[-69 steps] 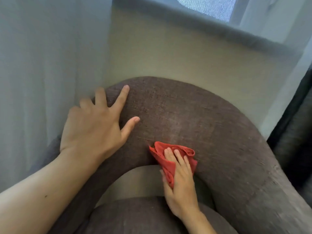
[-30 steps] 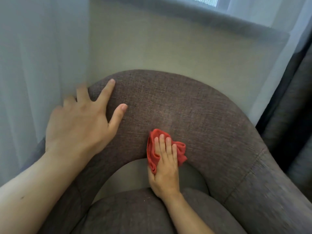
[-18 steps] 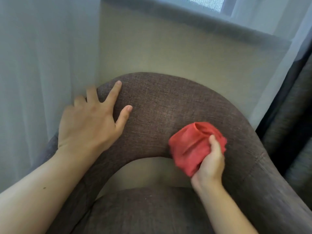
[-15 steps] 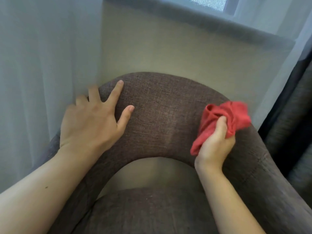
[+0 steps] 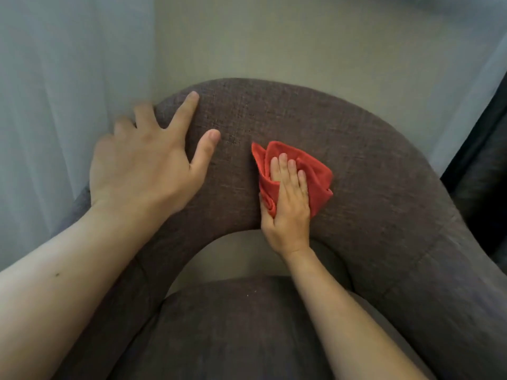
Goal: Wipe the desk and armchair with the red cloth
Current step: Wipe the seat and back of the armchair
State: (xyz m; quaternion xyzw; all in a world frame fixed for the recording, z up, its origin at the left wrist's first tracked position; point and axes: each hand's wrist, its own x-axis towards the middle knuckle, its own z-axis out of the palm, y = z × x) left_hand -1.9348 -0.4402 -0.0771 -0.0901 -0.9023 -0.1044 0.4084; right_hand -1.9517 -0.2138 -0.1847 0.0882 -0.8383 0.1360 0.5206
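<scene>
The red cloth [image 5: 307,174] lies crumpled on the curved top of the armchair [image 5: 370,165] back, pinned under the right hand [image 5: 288,204]. That hand lies flat on it, fingers [image 5: 282,165] straight and close together, palm pressing down rather than pinching; the folds bunch out ahead of the fingertips and to the hand's right, and a rolled edge peeks out by the thumb side.

The cloth looks light, soft and limp, so it will likely crumple and slide under the palm instead of holding any shape. A flat press through the middle of the wad seems the best hold for wiping; for lifting, gathering the loose folds into a fist would probably serve better than taking a corner. The chair's weave looks coarse and should give some drag, so the wad may roll up along its leading edge.

The left hand [image 5: 148,165] is spread wide, palm down on the chair back just to the left of the cloth, not touching it; it holds nothing and seems to brace the chair. Its outer fingers lie against a pale curtain [image 5: 68,91] and are blurred there.

The right thumb is tucked out of sight, so whether it hooks under the cloth cannot be told. The desk is not in view, and the lower part of the chair is cut off. How much of the upholstery is already wiped cannot be made out.
</scene>
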